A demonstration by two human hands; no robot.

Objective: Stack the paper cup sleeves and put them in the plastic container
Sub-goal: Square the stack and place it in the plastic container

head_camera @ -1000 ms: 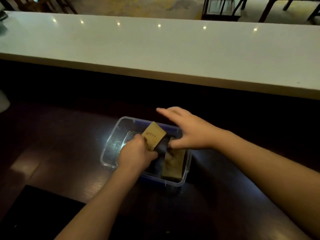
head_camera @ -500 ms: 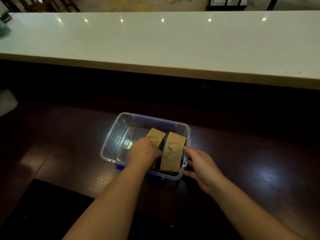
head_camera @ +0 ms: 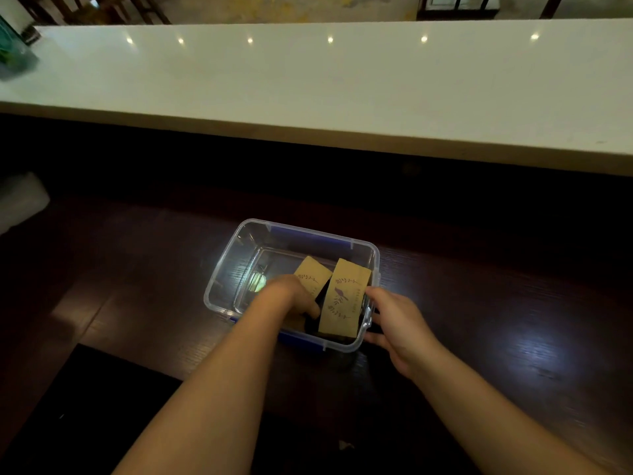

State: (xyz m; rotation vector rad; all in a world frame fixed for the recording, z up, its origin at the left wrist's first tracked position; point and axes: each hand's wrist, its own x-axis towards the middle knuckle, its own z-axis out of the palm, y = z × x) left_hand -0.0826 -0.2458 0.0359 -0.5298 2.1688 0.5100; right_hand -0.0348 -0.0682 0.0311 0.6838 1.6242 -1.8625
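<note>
A clear plastic container (head_camera: 222,269) with blue clips sits on the dark wooden table. Two brown paper cup sleeves stand inside its right half: one sleeve (head_camera: 344,299) with a purple leaf print leans against the right wall, a second sleeve (head_camera: 313,275) stands just left of it. My left hand (head_camera: 291,298) reaches inside the container and grips the lower part of the second sleeve. My right hand (head_camera: 399,323) rests outside against the container's right wall, fingers apart on the rim and clip.
A long white counter (head_camera: 342,84) runs across the back, raised above the dark table (head_camera: 496,320). A pale object (head_camera: 20,200) lies at the far left edge. A dark mat (head_camera: 85,406) covers the table's near left.
My right hand left the top of the sleeves and came down to the container's right outer wall. The leaf-print sleeve now stands uncovered. My left hand stays on the other sleeve.
</note>
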